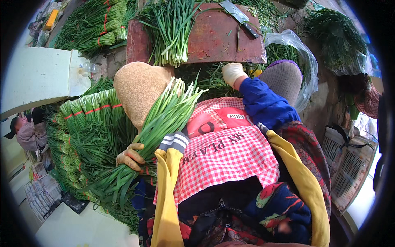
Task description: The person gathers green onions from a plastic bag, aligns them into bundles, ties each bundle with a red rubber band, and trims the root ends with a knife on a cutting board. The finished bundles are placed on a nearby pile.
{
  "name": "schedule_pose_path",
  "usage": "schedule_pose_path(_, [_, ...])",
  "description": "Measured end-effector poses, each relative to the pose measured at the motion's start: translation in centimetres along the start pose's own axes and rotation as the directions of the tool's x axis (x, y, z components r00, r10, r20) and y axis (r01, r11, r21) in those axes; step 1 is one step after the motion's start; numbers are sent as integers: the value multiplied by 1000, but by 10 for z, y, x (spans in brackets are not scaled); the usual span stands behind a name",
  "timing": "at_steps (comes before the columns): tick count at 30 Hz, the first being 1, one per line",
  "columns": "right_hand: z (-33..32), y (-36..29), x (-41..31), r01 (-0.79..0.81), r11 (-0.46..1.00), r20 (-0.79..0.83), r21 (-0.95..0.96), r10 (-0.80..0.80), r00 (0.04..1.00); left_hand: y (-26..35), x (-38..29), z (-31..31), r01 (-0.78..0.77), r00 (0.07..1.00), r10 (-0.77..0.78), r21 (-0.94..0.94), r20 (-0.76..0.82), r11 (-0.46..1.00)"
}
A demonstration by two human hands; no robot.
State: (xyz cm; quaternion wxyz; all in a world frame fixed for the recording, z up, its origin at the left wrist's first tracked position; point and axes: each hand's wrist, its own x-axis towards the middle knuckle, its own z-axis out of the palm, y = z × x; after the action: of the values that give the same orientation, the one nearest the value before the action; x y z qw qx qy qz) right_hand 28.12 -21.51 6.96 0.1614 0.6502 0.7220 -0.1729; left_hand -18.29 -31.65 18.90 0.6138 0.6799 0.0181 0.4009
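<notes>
My left hand, in a soiled pale glove, grips a loose bunch of garlic chives by its leafy part. The white stem ends point up and right, across my left knee; the leaf tips hang down and left. My right hand, in a white glove, is curled just below the near edge of a red-brown board, above loose green leaves. What lies inside its fingers is hidden. On the board rest another pile of chives and a cleaver with a black handle.
Chive bundles tied with red bands are stacked at my left, with more bundles behind. A clear plastic bag of leaves lies by my right knee. Plastic crates stand at right. Another person is at far left.
</notes>
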Motion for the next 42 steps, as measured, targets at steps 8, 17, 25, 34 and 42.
schedule_pose_path(8, [6,-36,2,88,316,90,945,-509,856,-25,-27,1,-69,989,52,-124,-138,990])
schedule_pose_path(17, [43,-8,6,77,996,231,-46,-64,971,-16,-18,-2,7,999,-10,-83,-30,997])
schedule_pose_path(25, [-45,-50,-31,731,455,-683,509,-303,664,-28,-17,-3,-79,996,71,-175,-51,981])
schedule_pose_path(34, [-53,-94,-45,788,615,-645,-11,-607,464,-20,-10,-6,-55,997,47,-132,-60,990])
schedule_pose_path(42, [-15,-64,-29,644,753,-538,133,-491,685,-28,-5,-6,-21,999,17,-126,-34,992])
